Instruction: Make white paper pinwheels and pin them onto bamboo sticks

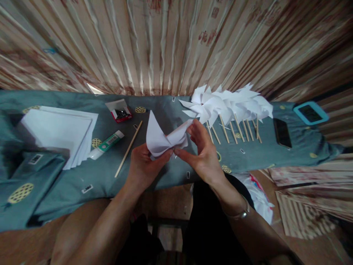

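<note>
Between my two hands is a white paper pinwheel head [160, 138] with curled, folded blades, held above the cloth. My left hand [145, 162] grips its lower left side, thumb pressed on the paper near the centre. At the lower right, my right hand [202, 151] pinches the paper with its thumb near the middle and fingers behind a blade. A bare wooden stick [128, 149] lies slanted to the left of my left hand. Beyond my right hand lies a row of white paper pinwheels [228, 105] on wooden sticks.
An open red box [121, 115] of small dark pieces sits behind the stick. Left of it are a green and white tube [107, 144] and a stack of white paper [57, 129]. A phone [282, 132] and a blue-framed device [311, 112] lie at right on the blue-green cloth [264, 156].
</note>
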A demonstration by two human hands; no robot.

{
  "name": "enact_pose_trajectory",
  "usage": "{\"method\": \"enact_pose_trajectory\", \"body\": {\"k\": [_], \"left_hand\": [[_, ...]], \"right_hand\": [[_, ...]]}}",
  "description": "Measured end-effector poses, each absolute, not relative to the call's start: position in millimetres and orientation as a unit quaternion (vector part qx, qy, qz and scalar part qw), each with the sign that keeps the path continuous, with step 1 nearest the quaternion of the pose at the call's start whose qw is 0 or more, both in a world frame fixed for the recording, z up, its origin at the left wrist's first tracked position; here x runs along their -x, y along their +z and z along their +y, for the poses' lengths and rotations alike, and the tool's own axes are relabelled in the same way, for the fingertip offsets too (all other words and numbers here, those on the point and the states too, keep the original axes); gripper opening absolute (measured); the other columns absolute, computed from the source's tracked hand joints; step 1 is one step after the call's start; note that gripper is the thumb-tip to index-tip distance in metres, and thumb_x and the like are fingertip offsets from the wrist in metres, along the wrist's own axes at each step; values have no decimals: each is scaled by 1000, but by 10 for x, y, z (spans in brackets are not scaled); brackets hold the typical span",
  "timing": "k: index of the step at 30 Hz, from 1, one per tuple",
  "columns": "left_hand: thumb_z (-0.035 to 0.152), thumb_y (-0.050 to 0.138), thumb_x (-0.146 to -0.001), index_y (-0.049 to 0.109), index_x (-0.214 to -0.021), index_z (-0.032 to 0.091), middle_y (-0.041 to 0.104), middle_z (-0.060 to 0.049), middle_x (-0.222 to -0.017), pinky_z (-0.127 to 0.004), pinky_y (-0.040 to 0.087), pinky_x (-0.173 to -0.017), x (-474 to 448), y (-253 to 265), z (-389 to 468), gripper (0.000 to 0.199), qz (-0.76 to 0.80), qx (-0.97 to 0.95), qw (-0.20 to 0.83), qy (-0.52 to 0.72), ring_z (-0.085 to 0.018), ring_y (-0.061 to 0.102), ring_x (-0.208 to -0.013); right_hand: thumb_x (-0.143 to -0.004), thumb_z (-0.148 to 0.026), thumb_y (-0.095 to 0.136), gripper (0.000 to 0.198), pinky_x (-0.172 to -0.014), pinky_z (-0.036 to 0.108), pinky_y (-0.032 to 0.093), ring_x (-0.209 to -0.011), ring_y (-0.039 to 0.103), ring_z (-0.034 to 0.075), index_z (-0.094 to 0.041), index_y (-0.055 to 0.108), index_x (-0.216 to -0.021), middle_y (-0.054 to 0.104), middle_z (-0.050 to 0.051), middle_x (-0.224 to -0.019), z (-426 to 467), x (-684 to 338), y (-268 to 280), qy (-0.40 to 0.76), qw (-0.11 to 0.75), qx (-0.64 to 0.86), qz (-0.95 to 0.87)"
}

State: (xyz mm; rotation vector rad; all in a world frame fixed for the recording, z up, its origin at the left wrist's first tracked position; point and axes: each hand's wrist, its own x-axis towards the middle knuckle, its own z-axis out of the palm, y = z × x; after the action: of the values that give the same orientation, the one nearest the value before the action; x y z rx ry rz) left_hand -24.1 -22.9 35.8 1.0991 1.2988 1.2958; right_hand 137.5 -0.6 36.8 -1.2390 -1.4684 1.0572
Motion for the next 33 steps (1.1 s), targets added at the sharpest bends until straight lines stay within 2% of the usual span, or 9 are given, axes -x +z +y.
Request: {"method": "enact_pose_trajectory", "body": {"k": [3, 5, 11, 15, 19, 22, 28, 33], "left_hand": [[29, 76, -67, 78, -83, 15, 79, -6, -80, -30, 58, -65, 231, 372, -239, 21, 540, -453, 482, 520, -23, 73, -72], [28, 76, -68, 78, -83, 15, 79, -5, -80, -29, 58, -65, 224, 368, -245, 20, 540, -453, 478, 523, -22, 73, -72], [27, 76, -67, 79, -81, 16, 79, -5, -79, -29, 58, -65, 217, 365, -257, 18, 542, -448, 478, 526, -22, 73, -71], [27, 77, -67, 79, -82, 17, 79, -4, -80, -29, 59, -68, 219, 389, -269, 18, 543, -440, 482, 529, -22, 73, -73], [29, 78, -66, 79, -77, 16, 78, -4, -74, -29, 58, -63, 217, 392, -272, 18, 556, -438, 482, 517, -21, 72, -67], [30, 78, -67, 78, -75, 16, 77, -4, -72, -29, 58, -62, 216, 371, -271, 17, 556, -436, 485, 515, -20, 71, -64], [28, 80, -66, 80, -84, 18, 79, -5, -84, -33, 61, -73, 208, 377, -272, 20, 540, -415, 506, 530, -24, 75, -78], [31, 81, -65, 80, -85, 17, 80, -6, -86, -35, 61, -76, 202, 406, -278, 24, 541, -396, 519, 530, -25, 75, -80]], "right_hand": [[-64, -38, 87, 95, -111, 49, 43, -129, 55, 29, -28, 39, -145, 48, 12, -149, 19, -1386, 332, 494, 481, 466, -554], [-63, -38, 88, 97, -107, 48, 47, -122, 61, 28, -30, 37, -145, 52, 12, -145, 26, -1389, 322, 527, 485, 447, -536], [-61, -29, 89, 107, -96, 43, 55, -106, 68, 23, -30, 28, -149, 69, 6, -120, 5, -1375, 357, 568, 488, 444, -492], [-60, -27, 89, 113, -84, 37, 59, -89, 71, 20, -29, 22, -152, 73, 1, -103, -15, -1372, 419, 591, 472, 460, -465], [-58, -27, 90, 118, -76, 33, 59, -75, 70, 16, -29, 20, -152, 74, -3, -92, -24, -1381, 468, 600, 462, 477, -446], [-58, -27, 90, 117, -71, 33, 59, -71, 69, 17, -28, 19, -152, 74, -4, -87, -31, -1379, 498, 607, 453, 480, -443], [-63, -29, 87, 110, -68, 35, 60, -69, 70, 19, -27, 22, -151, 74, -4, -83, -56, -1351, 533, 604, 450, 479, -450], [-64, -31, 87, 104, -69, 35, 61, -71, 71, 19, -30, 28, -150, 75, -3, -86, -68, -1348, 516, 584, 454, 485, -466]]}}
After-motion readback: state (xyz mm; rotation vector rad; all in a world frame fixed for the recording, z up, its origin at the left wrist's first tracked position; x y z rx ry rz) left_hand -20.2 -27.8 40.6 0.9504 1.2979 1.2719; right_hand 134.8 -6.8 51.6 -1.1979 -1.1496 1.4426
